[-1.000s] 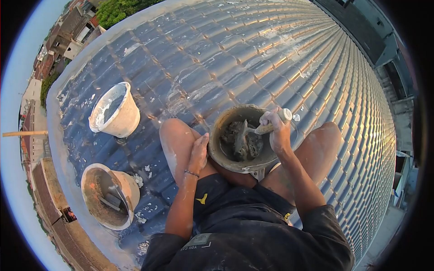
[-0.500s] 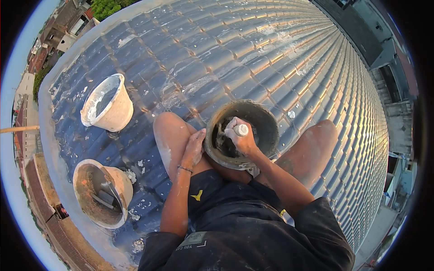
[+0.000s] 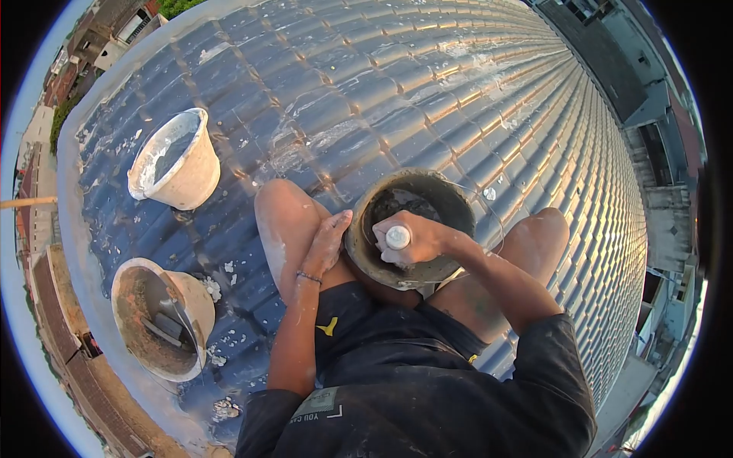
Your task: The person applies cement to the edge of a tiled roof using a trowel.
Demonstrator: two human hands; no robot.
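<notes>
Between my bent legs stands a dark, cement-crusted bucket [image 3: 463, 221] with wet grey mix [image 3: 408, 203] inside. My right hand [image 3: 414, 238] is wrapped round the pale, round-ended handle [image 3: 397, 237] of a hand tool, over the near part of the bucket; the tool's lower end is hidden below the fist. Against the inside of my left knee, close to the bucket's left rim, my left hand [image 3: 329, 243] lies with its fingers stretched out and nothing in it. A dark band circles that wrist.
Glazed roof tiles [image 3: 366, 114] slope all around. To the left, a whitish bucket [image 3: 192, 175] holds something pale, and a dirty bucket [image 3: 200, 301] below it leans with grey pieces inside. Mortar crumbs [image 3: 226, 409] dot the tiles. A pale roof edge [image 3: 70, 198] runs along the left.
My right hand has moved toward me inside the bucket with the tool, uncovering the mix at the far side. The left hand stays by my knee. The view has shifted slightly.
</notes>
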